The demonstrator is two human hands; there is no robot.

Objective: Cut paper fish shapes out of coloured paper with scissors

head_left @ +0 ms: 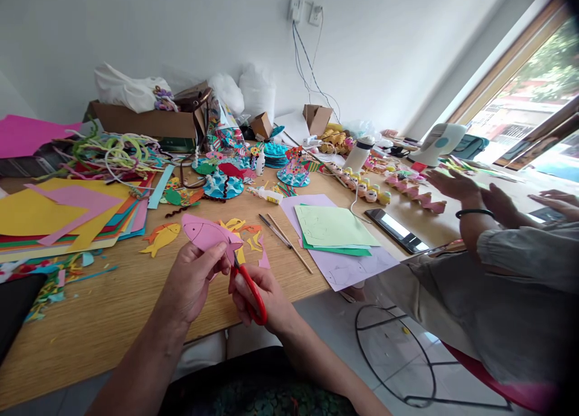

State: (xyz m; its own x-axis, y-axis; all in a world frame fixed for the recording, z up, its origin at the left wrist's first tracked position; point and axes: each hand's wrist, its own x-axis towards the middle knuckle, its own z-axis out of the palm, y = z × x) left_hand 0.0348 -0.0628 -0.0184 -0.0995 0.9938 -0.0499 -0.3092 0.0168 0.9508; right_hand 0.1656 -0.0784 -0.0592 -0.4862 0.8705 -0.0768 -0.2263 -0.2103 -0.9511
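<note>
Head view: pink, fish-shaped paper (pixel 205 233).

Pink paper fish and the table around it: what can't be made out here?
All in the head view:
Pink paper fish: lower edge partly covered by the left hand.
Scissors: blade tips too small to pick out against the paper.
White bag: its own plastic hides the contents.
Phone: glare washes out the screen.
Black object, far left: cut off by the picture's edge.
</note>
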